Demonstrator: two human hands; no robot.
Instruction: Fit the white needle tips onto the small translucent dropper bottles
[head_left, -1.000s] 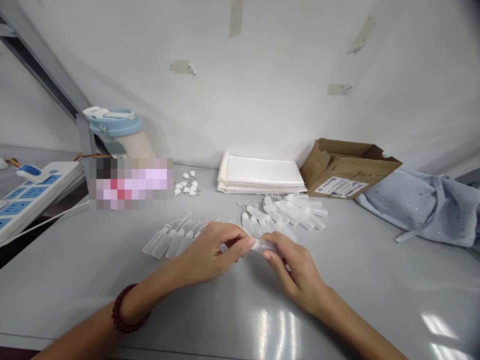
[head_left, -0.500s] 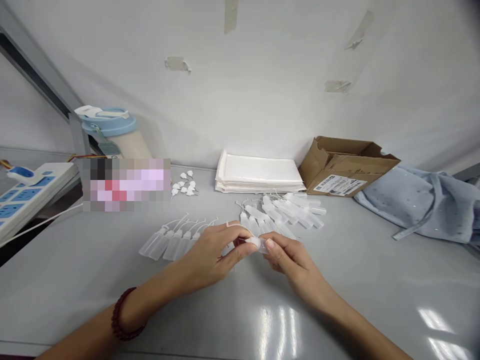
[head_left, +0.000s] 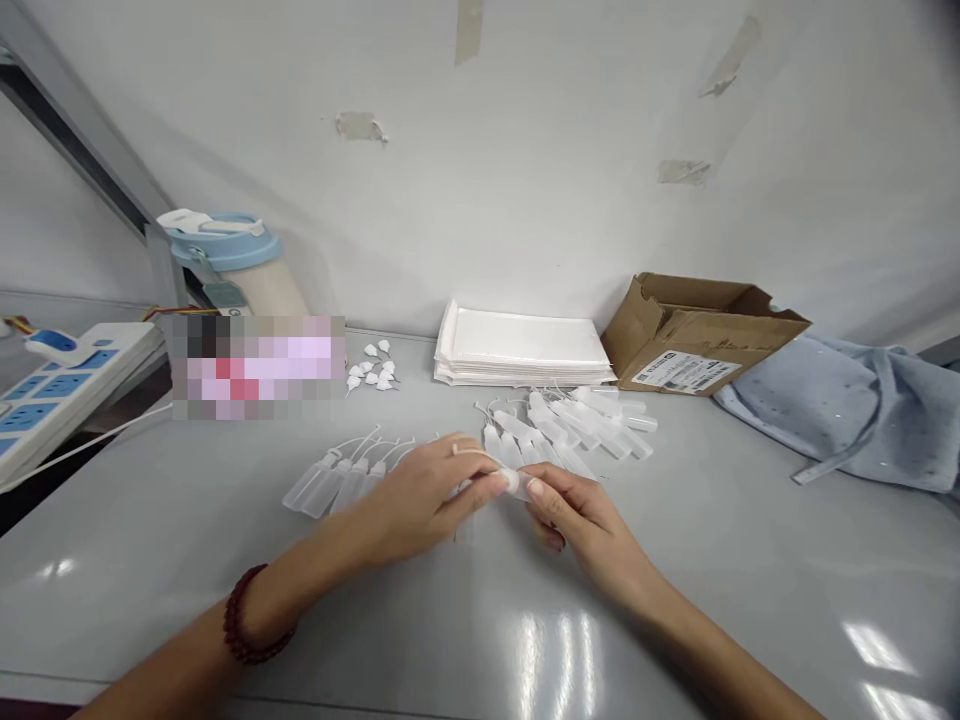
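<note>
Right now both hands meet over the grey table (head_left: 675, 560), just in front of the loose heap of small clear bottles (head_left: 570, 432). The left hand (head_left: 424, 495) has its thumb and forefinger pressed together on one end of a small clear bottle (head_left: 513, 481), and the right hand (head_left: 574, 510) pinches the other end with its fingertips, the remaining fingers curled under. The bottle is held just above the table surface, between the two hands; the pinching fingers cover most of it, so which end carries the nozzle is hard to tell. A red bead bracelet (head_left: 244, 630) sits on the left wrist.

Left of the heap, partly behind the left hand, a neat row of bottles with thin curved tips (head_left: 334, 480) lies side by side. Beyond the heap, against the wall, rests a flat stack of white bags (head_left: 525, 350); right of that stack is an open cardboard box (head_left: 697, 335), and further right a pale blue cloth (head_left: 847, 415). Behind and to the left of the heap lies a small cluster of white caps (head_left: 373, 367). Far left of the heap stand a blue-lidded jug (head_left: 225, 245) and a white power strip (head_left: 60, 385)
</note>
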